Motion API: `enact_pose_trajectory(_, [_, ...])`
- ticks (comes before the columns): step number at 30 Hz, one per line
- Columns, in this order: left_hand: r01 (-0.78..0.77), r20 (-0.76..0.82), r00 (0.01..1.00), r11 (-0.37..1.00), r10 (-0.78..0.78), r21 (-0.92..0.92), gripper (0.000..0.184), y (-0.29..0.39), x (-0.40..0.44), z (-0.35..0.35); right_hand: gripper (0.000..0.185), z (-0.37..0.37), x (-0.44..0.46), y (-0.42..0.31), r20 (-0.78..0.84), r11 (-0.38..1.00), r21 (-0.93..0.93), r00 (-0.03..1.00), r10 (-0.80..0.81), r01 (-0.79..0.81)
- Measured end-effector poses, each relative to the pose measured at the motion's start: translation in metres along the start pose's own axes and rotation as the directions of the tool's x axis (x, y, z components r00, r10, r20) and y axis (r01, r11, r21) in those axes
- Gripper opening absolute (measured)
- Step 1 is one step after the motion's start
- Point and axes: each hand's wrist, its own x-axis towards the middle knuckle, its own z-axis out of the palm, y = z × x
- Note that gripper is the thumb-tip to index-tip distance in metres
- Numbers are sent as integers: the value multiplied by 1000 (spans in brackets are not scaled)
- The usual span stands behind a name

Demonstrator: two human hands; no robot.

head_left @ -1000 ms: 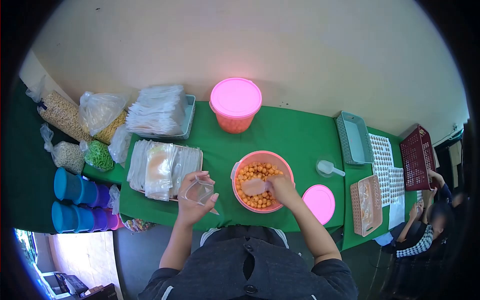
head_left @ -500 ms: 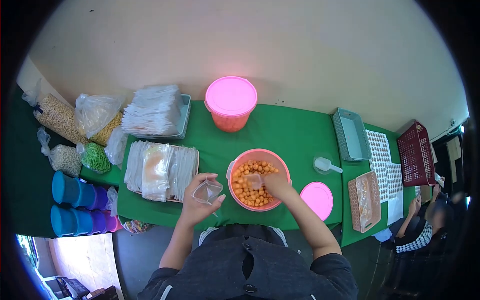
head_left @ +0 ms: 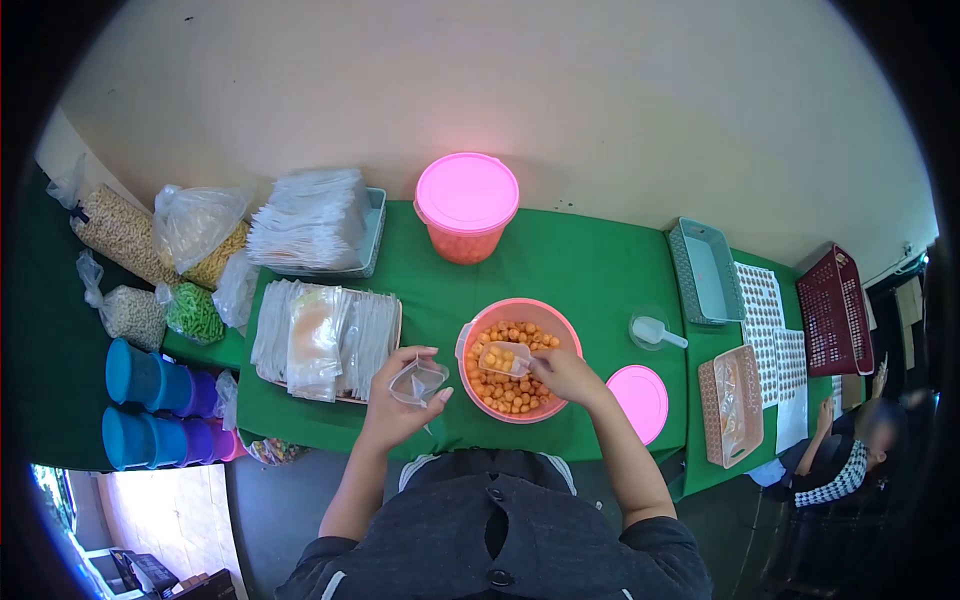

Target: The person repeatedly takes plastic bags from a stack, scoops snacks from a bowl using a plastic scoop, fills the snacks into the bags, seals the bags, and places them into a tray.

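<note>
A pink tub (head_left: 466, 384) of round orange snack balls (head_left: 513, 401) stands near the table's front edge. Over the snacks, my right hand (head_left: 563, 374) grips a clear plastic scoop (head_left: 503, 358) with some of the balls in it. My left hand (head_left: 396, 412) is closed around a small clear plastic pouch (head_left: 418, 381), its mouth spread apart, just left of the tub. To the left lie stacked clear packets (head_left: 318, 340) in a basket.
A lidded pink tub (head_left: 467, 210) stands at the back. On the right are a pink lid (head_left: 637, 404), a white scoop (head_left: 657, 332), baskets (head_left: 730, 405) and sticker sheets (head_left: 762, 310). Bagged snacks (head_left: 195, 314) and blue tubs (head_left: 132, 373) line the left. Another person (head_left: 835, 465) sits far right.
My right hand has drawn back and lifted the scoop, which now shows balls inside it. The left hand with the pouch has barely moved.
</note>
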Motion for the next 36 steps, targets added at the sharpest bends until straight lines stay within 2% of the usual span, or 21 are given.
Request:
enact_pose_trajectory(4, [25, 28, 999, 998, -26, 63, 55, 1, 5, 3, 28, -17, -17, -7, -125, 995, 102, 992, -7, 20])
enact_pose_trajectory(8, [2, 83, 996, 983, -18, 184, 56, -9, 11, 10, 26, -36, -35, -19, -134, 989, 145, 991, 10, 10])
enact_pose_trajectory(10, [-72, 131, 991, 903, 18, 424, 63, -16, 13, 16, 23, -46, -46, -29, -164, 986, 166, 986, 5, 23])
enact_pose_trajectory(11, [-73, 131, 991, 902, 18, 426, 63, -18, 15, 20, 23, -51, -52, -35, -165, 986, 167, 986, 4, 24])
enact_pose_trajectory(13, [-143, 212, 977, 811, 23, 568, 72, -19, 17, 30, 23, -62, -61, -46, -162, 993, 108, 986, -37, 55])
enact_pose_trajectory(14, [-146, 216, 976, 811, 24, 567, 72, -21, 18, 36, 23, -63, -65, -48, -165, 993, 110, 986, -34, 53])
enact_pose_trajectory(16, [-162, 236, 971, 808, 30, 567, 75, -25, 17, 48, 25, -64, -70, -52, -230, 985, 24, 960, -160, 170])
enact_pose_trajectory(17, [-165, 238, 971, 808, 31, 566, 75, -26, 17, 53, 25, -64, -73, -56, -232, 985, 24, 960, -159, 169])
enact_pose_trajectory(19, [-260, 283, 952, 799, 117, 543, 77, -27, 17, 62, 24, -65, -77, -68, -235, 966, -172, 944, -233, 195])
enact_pose_trajectory(20, [-261, 282, 952, 799, 119, 543, 77, -29, 16, 66, 24, -64, -79, -73, -235, 965, -174, 943, -234, 196])
enact_pose_trajectory(22, [-293, 319, 938, 796, 133, 529, 79, -30, 13, 72, 24, -63, -83, -84, -210, 893, -392, 924, -319, 219])
enact_pose_trajectory(23, [-293, 317, 939, 796, 134, 529, 79, -30, 13, 74, 24, -63, -86, -91, -209, 892, -393, 924, -321, 221])
enact_pose_trajectory(25, [-232, 312, 947, 847, 83, 478, 78, -28, 12, 76, 27, -65, -92, -105, -187, 796, -546, 889, -418, 259])
enact_pose_trajectory(28, [-253, 246, 958, 845, 150, 470, 76, -30, 9, 77, 28, -63, -99, -114, -198, 732, -632, 860, -470, 254])
enact_pose_trajectory(32, [-178, 194, 976, 864, 96, 471, 72, -27, 10, 68, 28, -70, -95, -115, -302, 731, -655, 820, -487, 193])
enact_pose_trajectory(34, [-157, 101, 987, 886, 125, 437, 63, -33, 11, 62, 26, -72, -78, -100, -414, 810, -574, 811, -412, 118])
enact_pose_trajectory(36, [-98, 47, 995, 916, 86, 389, 59, -41, 11, 53, 24, -65, -51, -75, -401, 823, -553, 825, -398, 128])
